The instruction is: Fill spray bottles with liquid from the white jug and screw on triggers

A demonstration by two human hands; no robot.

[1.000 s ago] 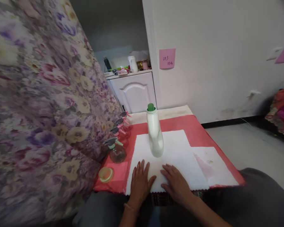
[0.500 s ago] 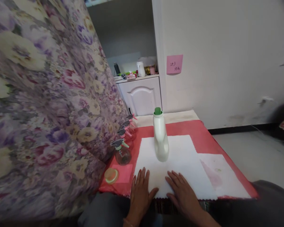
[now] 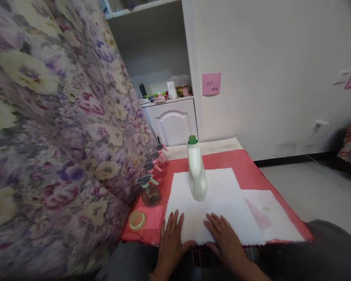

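Note:
My left hand (image 3: 172,238) lies flat on the near left part of a white cloth (image 3: 222,187), thumb turned inward. On the same cloth, to the right, rests my right hand (image 3: 224,238), palm down with its fingers stretched out. Neither hand holds anything. Beyond both hands a pale green jug-like bottle (image 3: 196,171) stands upright on the cloth, apart from my fingers. Its cap is off the threaded neck, and a green spout (image 3: 192,139) shows in the mouth. To the left of my left hand lies a round, light green-rimmed cap (image 3: 137,220).
Several spray bottles (image 3: 151,195) stand in a row along the left edge of the red-covered table (image 3: 228,158), beside a floral curtain (image 3: 61,136). A stained white sheet (image 3: 276,214) lies at the right. Behind are a white cabinet (image 3: 172,123) and a wall with a pink note (image 3: 211,84).
The view has shifted slightly, with the wall and cabinet sitting a little lower and further left. Both hands stay flat on the cloth, and the bottle stands in the same place.

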